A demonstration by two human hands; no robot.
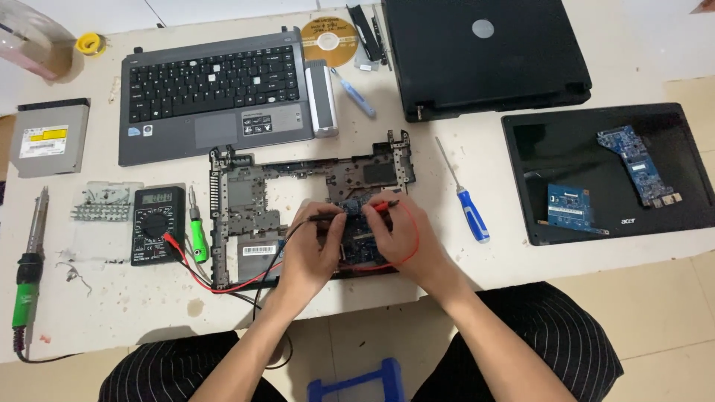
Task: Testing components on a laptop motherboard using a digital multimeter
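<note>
Both hands sit over the blue circuit board (357,242) inside the stripped laptop base frame (246,201), near the bench's front edge. Left hand (309,257) pinches the black probe (328,217), right hand (395,234) pinches the red probe (383,206), fingers closed tight, tips aimed down at the board so both leads can touch it, I think. The multimeter (157,225) lies left of the frame, screen facing up for easy reading.

The pale table (477,268) carries a stripped laptop frame (246,201) under the left hand (309,249) and right hand (398,234) — a multimeter (158,225) left of them, a blue screwdriver (465,197) right, a keyboard deck (216,93) beyond.
</note>
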